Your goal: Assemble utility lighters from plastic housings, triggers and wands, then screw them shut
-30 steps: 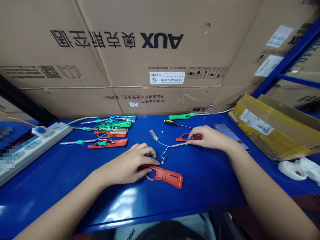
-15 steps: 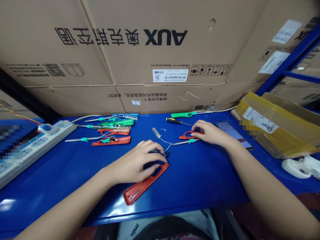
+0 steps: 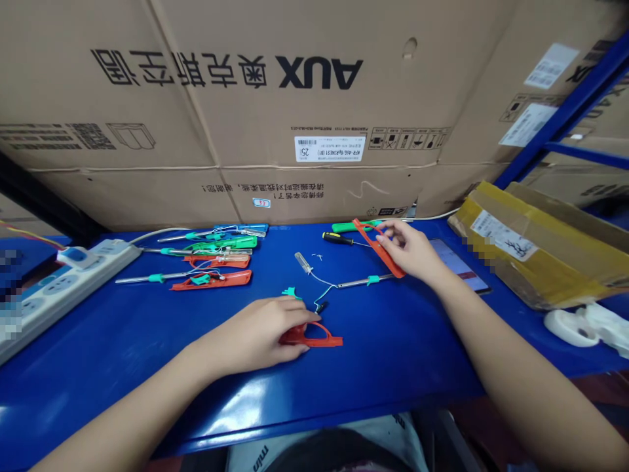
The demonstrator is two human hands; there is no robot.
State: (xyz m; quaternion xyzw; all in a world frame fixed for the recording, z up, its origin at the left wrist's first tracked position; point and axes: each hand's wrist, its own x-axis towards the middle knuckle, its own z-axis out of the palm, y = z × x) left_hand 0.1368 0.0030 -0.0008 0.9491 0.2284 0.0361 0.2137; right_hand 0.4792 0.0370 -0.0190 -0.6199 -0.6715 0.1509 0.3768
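White glare on blue tabletop near front; small print soft; corners stretched.

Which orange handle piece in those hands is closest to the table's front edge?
The orange handle piece in the left hand; the other orange piece, in the right hand, is farther back, near the screwdriver.
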